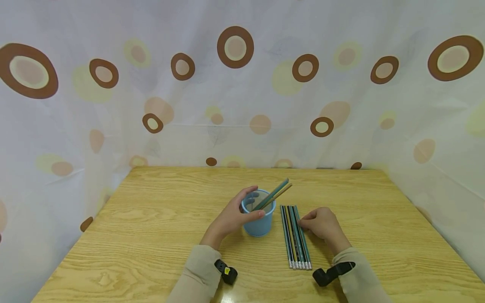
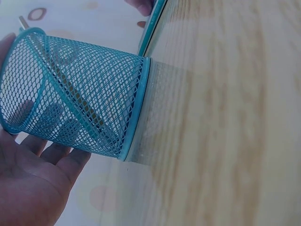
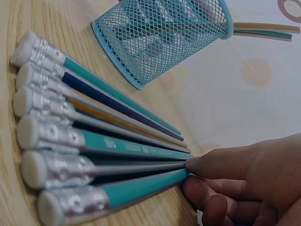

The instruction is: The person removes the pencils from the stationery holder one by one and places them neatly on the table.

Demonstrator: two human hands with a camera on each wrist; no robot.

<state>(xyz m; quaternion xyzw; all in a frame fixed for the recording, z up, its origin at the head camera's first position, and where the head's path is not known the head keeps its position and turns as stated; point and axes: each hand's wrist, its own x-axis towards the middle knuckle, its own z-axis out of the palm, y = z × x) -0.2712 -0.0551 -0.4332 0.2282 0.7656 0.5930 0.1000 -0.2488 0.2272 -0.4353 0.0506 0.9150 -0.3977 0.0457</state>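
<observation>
My left hand grips a light blue mesh pencil cup, its thumb in front and its fingers round the far side. The cup stands upright on the table. A few pencils lean out of it to the right. Beside the cup, a row of several pencils lies side by side, silver ferrules and white erasers toward me. At the row's right edge my right hand pinches the outermost teal pencil between thumb and fingers. In the right wrist view the fingertips hide this pencil's far end.
The wooden table reaches back to a white curtain with brown and beige ovals, which also hangs along both sides. A black wrist camera sits on the left sleeve, another wrist camera on the right.
</observation>
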